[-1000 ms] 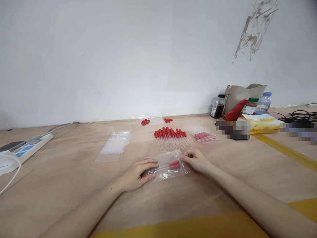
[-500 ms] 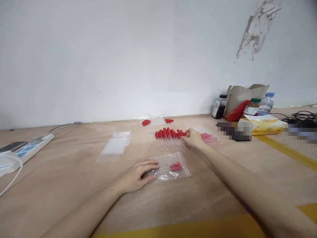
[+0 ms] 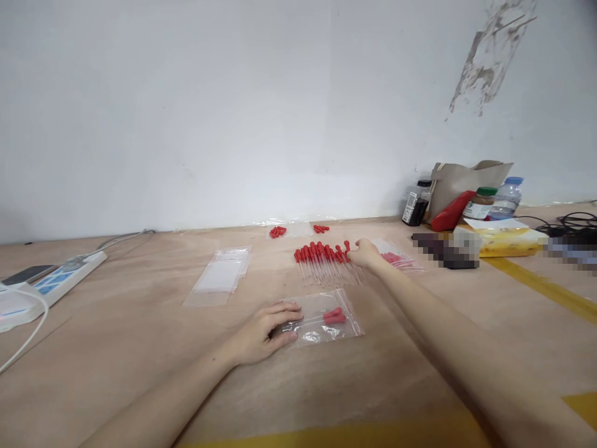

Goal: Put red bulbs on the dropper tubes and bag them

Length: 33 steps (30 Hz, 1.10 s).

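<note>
My left hand (image 3: pixel 265 333) rests with its fingers apart on the left end of a clear zip bag (image 3: pixel 314 336). Inside that bag lie droppers with red bulbs (image 3: pixel 334 316), their thin stems pointing left under my fingers. Farther back is a row of red-bulbed droppers (image 3: pixel 317 258), bulbs toward the wall. At the right end of the row, my right hand (image 3: pixel 366 255) has its fingertips closed on a dropper (image 3: pixel 347 246); its lower part is partly hidden. Just right of this hand is a stack of filled bags (image 3: pixel 398 258) with red bulbs showing through.
Flat clear bags (image 3: pixel 219 274) lie at left of the row. Loose red bulbs (image 3: pixel 277 232) sit near the wall. A power strip (image 3: pixel 69 280) with cables is far left. Bottles (image 3: pixel 416 205), a grey bag (image 3: pixel 450 180) and a yellow tissue pack (image 3: pixel 508 241) stand at right.
My right fingers have shifted slightly at the row's right end, and a dropper bulb there now stands a little higher. My left hand stays on the bag. The view has shifted slightly.
</note>
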Motion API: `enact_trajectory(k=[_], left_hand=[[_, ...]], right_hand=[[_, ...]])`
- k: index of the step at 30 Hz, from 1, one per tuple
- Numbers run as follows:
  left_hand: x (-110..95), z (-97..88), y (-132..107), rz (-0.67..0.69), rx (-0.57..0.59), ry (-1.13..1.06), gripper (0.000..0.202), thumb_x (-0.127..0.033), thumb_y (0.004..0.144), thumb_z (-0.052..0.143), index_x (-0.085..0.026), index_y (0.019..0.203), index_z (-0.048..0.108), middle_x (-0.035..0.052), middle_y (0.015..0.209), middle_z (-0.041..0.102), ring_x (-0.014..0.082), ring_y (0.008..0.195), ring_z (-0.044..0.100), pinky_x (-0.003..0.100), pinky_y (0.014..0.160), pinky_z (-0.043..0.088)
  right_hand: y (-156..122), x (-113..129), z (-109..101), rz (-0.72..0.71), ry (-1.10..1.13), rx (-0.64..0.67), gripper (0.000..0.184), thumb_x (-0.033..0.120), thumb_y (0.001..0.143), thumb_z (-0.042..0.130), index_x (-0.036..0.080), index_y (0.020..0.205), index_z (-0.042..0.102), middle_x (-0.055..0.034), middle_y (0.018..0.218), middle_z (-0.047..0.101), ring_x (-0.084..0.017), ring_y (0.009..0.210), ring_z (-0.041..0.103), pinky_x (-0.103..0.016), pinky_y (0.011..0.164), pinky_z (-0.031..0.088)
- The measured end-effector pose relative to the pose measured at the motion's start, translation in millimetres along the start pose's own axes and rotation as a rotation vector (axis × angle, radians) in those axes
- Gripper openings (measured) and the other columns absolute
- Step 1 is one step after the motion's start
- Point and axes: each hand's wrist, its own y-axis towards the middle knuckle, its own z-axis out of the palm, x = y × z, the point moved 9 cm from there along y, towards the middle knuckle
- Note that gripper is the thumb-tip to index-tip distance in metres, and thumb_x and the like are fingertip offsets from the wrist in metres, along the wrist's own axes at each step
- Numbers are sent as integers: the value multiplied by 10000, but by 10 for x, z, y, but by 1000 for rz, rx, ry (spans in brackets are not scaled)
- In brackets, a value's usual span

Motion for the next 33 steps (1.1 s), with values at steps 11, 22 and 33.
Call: enact_trajectory(k=[11, 22, 33], left_hand=[[26, 7, -5, 0, -13, -5, 345, -323, 849, 476, -253, 1184, 520, 48, 1252, 499, 207, 1165, 435, 391, 984, 357], [-4, -2, -2, -9, -3, 14, 364, -321, 855, 466, -253, 1212, 481, 42, 1239, 508, 198, 1164, 432, 373, 988, 349], [60, 21, -15, -79, 22, 30, 436, -344, 856, 459, -267, 1279, 383, 32, 1294, 450, 200, 1186, 404, 378, 998, 330]], right_hand=[[-828, -259, -144, 65, 651, 23, 583, 209, 660, 494, 207, 1188, 244, 76, 592, 428, -110, 421, 490, -232, 396, 411], [-1086, -261, 218, 192, 1009, 165, 341, 251, 667, 609, 239, 919, 380, 45, 672, 516, -118, 585, 598, -285, 604, 523], [-1207, -82, 298, -22, 668, 470, 385, 353, 557, 720, 137, 840, 573, 23, 640, 589, -74, 530, 507, -210, 517, 405]])
